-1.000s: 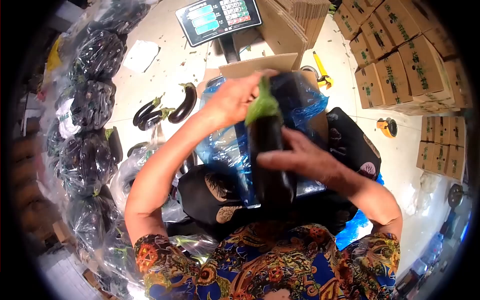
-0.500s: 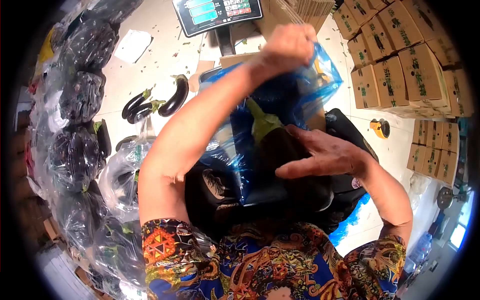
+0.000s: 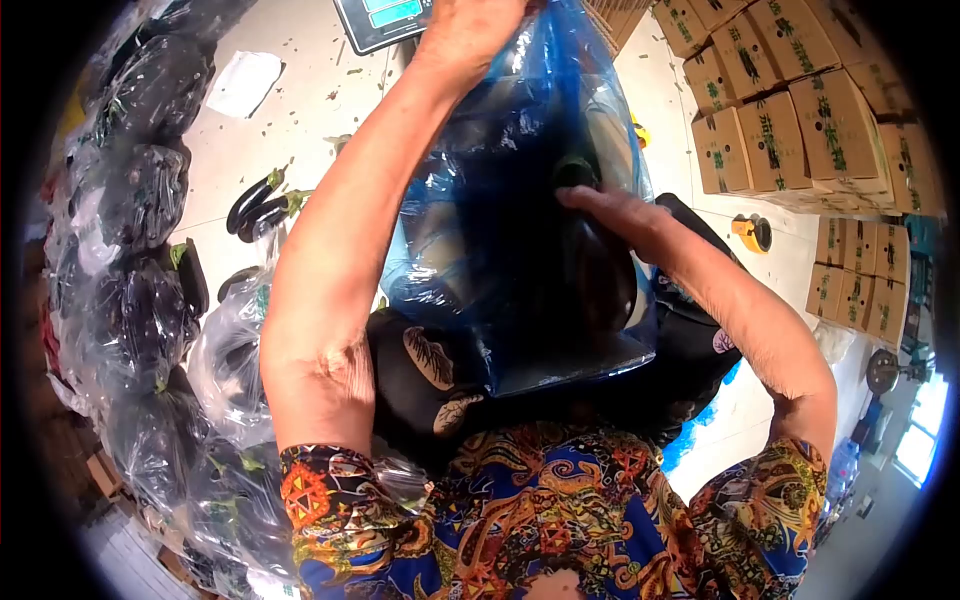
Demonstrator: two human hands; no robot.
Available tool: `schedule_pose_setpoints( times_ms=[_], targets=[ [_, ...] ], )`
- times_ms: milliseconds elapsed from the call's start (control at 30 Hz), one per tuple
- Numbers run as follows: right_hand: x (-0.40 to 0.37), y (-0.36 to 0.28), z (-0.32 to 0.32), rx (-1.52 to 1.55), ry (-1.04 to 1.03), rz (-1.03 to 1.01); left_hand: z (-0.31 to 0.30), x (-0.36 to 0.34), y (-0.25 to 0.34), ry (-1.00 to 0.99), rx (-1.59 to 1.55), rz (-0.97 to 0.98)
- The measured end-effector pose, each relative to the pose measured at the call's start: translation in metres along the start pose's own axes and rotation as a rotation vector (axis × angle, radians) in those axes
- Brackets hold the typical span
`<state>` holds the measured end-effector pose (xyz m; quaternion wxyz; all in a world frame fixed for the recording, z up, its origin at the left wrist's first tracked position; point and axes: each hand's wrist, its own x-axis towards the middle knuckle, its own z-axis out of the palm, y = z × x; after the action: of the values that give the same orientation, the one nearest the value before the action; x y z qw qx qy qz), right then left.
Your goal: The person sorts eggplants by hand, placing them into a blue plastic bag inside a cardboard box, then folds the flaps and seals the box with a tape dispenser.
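A translucent blue plastic bag point(image 3: 440, 270) spreads over my lap, its mouth pulled up and away from me. At the far side my left hand point(image 3: 475, 35) is closed on the bag's raised edge; its fingertips are cut off by the top of the view. My right hand point(image 3: 622, 215) reaches in at the bag's right side, with a finger across the stem end of a large dark eggplant point(image 3: 605, 285). The other fingers are hidden behind the hand and the eggplant. Inside the bag it is too dark to make out what else lies there.
Several bagged eggplants point(image 3: 150, 310) line the left side. Loose eggplants point(image 3: 262, 212) lie on the floor. A digital scale point(image 3: 385, 18) stands at the top, partly covered by my left arm. Stacked cardboard boxes point(image 3: 775, 130) and a yellow tape roll point(image 3: 752, 233) are at right.
My left hand has moved up and left, drawing the blue bag taller and wider. The eggplant has gone into the bag with my right hand, which has moved up.
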<state>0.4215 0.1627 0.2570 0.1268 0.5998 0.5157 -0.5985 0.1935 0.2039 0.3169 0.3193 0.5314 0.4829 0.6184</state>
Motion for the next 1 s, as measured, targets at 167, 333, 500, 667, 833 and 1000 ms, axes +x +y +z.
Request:
schedule_pose_setpoints(
  times_ms=[167, 333, 500, 667, 833, 1000],
  targets=[
    [0.004, -0.002, 0.017, -0.409, -0.025, -0.193, 0.005, -0.004, 0.001, -0.004, 0.019, 0.039],
    [0.087, 0.031, 0.040, -0.596, 0.046, -0.343, 0.006, -0.011, 0.012, -0.039, -0.020, -0.028],
    [0.099, 0.045, 0.065, -0.651, 0.358, -0.566, -0.002, -0.008, -0.012, -0.055, 0.022, 0.064],
    [0.121, 0.059, 0.076, -0.807, 0.320, -0.615, 0.004, -0.013, -0.014, -0.047, 0.098, 0.079],
    [0.099, 0.054, 0.070, -0.681, 0.212, -0.535, -0.002, -0.017, -0.018, -0.041, 0.063, 0.076],
    [0.074, 0.029, 0.041, -0.186, -0.276, -0.551, -0.018, -0.013, -0.043, -0.143, 0.235, 0.093]
  ],
)
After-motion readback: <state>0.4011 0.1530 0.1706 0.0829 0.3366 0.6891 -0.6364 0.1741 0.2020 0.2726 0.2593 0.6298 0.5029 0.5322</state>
